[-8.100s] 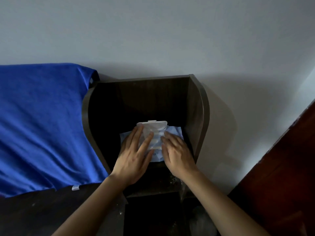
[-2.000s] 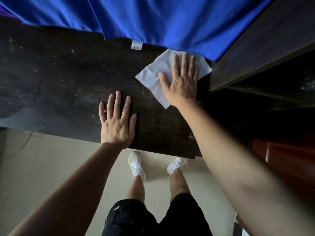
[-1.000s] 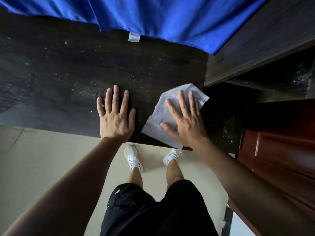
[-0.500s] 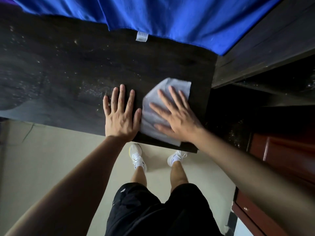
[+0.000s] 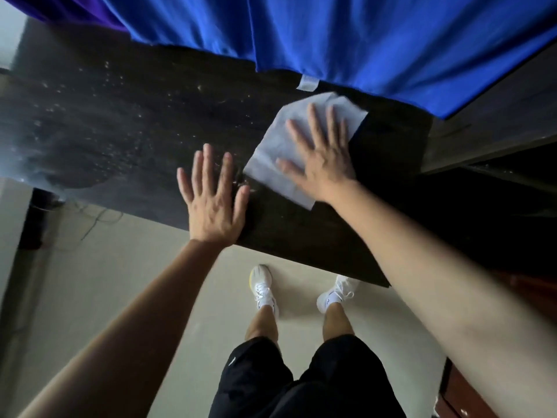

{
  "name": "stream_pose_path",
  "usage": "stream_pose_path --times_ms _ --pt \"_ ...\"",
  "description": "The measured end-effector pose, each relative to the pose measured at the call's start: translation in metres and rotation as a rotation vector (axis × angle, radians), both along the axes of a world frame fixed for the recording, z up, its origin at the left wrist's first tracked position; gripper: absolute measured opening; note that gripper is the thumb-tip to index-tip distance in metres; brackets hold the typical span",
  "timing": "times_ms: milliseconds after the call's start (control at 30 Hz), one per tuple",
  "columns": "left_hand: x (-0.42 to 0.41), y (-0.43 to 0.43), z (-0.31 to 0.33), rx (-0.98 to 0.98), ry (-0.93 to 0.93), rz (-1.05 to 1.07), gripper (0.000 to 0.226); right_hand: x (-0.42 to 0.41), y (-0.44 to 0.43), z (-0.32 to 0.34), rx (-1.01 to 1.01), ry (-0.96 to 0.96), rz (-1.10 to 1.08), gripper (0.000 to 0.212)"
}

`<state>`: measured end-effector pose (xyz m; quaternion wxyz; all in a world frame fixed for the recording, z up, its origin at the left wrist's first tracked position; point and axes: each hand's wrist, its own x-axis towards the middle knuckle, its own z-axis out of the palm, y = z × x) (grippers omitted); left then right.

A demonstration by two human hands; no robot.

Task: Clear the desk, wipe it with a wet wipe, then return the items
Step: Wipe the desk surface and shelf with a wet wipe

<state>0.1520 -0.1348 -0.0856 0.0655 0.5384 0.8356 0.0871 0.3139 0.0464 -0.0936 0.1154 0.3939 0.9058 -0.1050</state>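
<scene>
Cloth (image 5: 361, 40) overhanging desk (image 5: 120, 131), wipe (image 5: 271, 152) nearby

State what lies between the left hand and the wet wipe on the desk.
Only bare, speckled desk: the head view shows a narrow gap between the left hand and the wipe.

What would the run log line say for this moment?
step: wiping | right hand: flat on wipe | left hand: flat on desk | blue cloth: at far edge

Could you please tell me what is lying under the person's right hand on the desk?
A pale wet wipe lies flat beneath the right hand, on the dark desk. Its edges show around the fingers; the part under the palm is covered.
</scene>
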Motion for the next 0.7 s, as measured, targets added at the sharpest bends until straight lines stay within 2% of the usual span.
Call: stream_pose_path --times_ms 100,233,300,367,467,533,600,700 --pt "-0.051 0.005 0.002 -0.085 0.036 -0.005 0.075 -0.007 -0.065 -0.002 0.000 0.069 0.252 0.079" --pt "-0.096 0.012 -0.012 -0.100 0.024 -0.093 0.075 0.008 -0.094 -0.009 0.002 0.125 0.363 0.077" --pt "-0.103 0.013 -0.021 -0.079 0.016 -0.098 0.072 0.018 -0.070 -0.012 0.021 0.144 0.285 0.078" --pt "-0.105 0.014 -0.023 -0.068 0.011 -0.108 0.069 0.016 -0.035 -0.011 0.045 0.139 0.067 0.079" --pt "-0.106 0.014 -0.019 -0.066 -0.010 -0.105 0.067 -0.017 0.013 -0.008 0.054 0.021 -0.279 0.085" --pt "-0.104 0.015 -0.018 -0.056 -0.028 -0.108 0.066 -0.049 0.023 -0.007 0.049 -0.016 -0.418 0.085" --pt "-0.105 0.014 -0.018 -0.056 -0.038 -0.108 0.065 -0.078 0.009 -0.008 0.051 -0.005 -0.412 0.084" --pt "-0.107 0.015 -0.019 -0.063 -0.036 -0.113 0.066 -0.090 -0.048 -0.010 0.073 0.083 -0.216 0.077"
